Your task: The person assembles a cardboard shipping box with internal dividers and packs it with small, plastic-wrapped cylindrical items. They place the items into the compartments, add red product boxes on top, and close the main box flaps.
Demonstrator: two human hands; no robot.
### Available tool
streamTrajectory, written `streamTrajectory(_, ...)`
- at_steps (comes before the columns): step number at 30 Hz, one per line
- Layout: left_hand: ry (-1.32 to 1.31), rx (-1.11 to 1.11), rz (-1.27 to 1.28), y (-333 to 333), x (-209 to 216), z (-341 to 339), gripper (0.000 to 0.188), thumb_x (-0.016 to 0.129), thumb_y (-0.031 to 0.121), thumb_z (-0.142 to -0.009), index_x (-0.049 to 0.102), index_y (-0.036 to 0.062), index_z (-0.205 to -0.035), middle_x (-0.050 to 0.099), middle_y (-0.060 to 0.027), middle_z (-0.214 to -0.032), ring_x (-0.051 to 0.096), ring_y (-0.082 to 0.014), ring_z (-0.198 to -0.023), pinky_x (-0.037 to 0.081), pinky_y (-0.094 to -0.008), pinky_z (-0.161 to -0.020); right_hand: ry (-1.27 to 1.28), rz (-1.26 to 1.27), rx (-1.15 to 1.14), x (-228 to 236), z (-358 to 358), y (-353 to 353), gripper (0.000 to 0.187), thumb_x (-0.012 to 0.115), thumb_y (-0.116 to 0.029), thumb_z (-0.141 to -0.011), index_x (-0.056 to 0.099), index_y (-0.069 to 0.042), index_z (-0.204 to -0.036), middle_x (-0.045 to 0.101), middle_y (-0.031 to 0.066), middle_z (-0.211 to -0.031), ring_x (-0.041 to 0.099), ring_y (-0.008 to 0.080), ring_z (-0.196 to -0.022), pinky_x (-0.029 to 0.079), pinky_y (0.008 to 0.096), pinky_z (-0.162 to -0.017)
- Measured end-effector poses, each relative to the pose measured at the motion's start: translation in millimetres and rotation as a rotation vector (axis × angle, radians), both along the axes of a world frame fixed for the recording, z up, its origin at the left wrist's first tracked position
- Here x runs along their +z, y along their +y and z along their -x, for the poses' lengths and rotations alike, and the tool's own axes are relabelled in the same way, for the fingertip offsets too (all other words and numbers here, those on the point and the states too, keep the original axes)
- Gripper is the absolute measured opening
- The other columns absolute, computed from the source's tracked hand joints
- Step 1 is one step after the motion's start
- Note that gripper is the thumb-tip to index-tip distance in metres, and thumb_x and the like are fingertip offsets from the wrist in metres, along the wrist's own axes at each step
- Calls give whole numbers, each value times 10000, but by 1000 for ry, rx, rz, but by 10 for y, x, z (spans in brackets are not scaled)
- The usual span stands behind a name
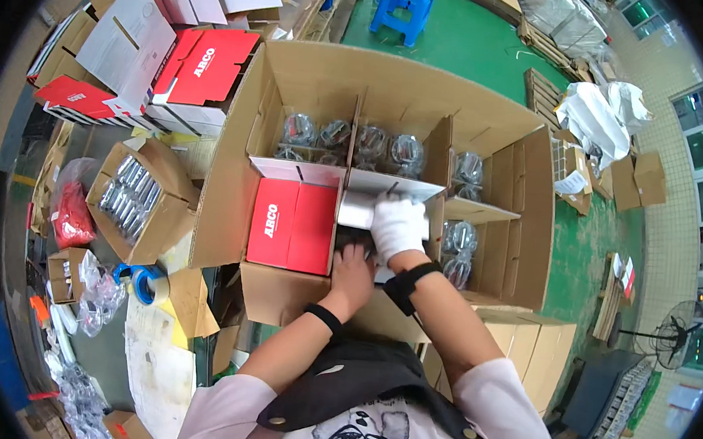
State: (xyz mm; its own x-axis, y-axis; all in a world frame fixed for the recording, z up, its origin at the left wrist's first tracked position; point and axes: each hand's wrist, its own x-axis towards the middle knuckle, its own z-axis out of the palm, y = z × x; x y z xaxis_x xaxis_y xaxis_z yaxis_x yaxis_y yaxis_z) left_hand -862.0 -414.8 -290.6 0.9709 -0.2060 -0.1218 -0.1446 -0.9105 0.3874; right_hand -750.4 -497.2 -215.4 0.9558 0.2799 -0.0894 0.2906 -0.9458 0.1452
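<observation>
**Both hands inside a large carton**

Green workshop floor (464,47) fills the upper middle of the frame, with a blue stool (403,5) at the top and cardboard stacked around the edges. At the centre stands a large open carton (223,176), its flaps spread wide. Inside it, a red box (292,225) lies at the lower left, and bagged shiny metal parts (349,141) sit in a divided row along the upper side, with more at the right.

Just right of the red box, the right hand (397,227), in a white glove, rests with fingers curled over the edge of a white box (362,210); it appears to grip it. The bare left hand (353,276) lies just below, fingers tucked down into the gap under that box; whether they clasp anything cannot be told.

At centre left, a smaller carton (157,221) holds more metal pieces, and a blue tape roll (145,282) lies below it.
</observation>
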Motion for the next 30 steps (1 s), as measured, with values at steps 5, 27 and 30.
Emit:
streamTrajectory(5,-80,7,67,103,64,69,363,632,254,-853,598,57,-1155,497,-137,-1177,441,-326,-1124,373,-455,-953,-265,-168,-20,-109,61,3,381,626,-183,-800,599,-65,-1162,644,161,-1043,594,317,-1037,472,464,-819)
streamTrajectory(27,163,-99,-68,126,-37,-97,731,522,370,-927,223,39,-1506,61,-124,-1605,94,-276,-1475,164,-528,-1150,-208,-187,-228,679,961,-324,774,686,-322,-792,391,96,-1373,358,278,-1442,289,461,-1356,169,609,-1105)
streamTrajectory(30,48,-34,190,144,-90,-122,568,497,336,-949,380,23,-1409,344,-165,-1479,334,-310,-1364,259,-558,-1088,-98,-36,-200,593,899,-262,798,640,-408,-818,390,113,-1368,330,275,-1472,236,438,-1402,116,627,-1119)
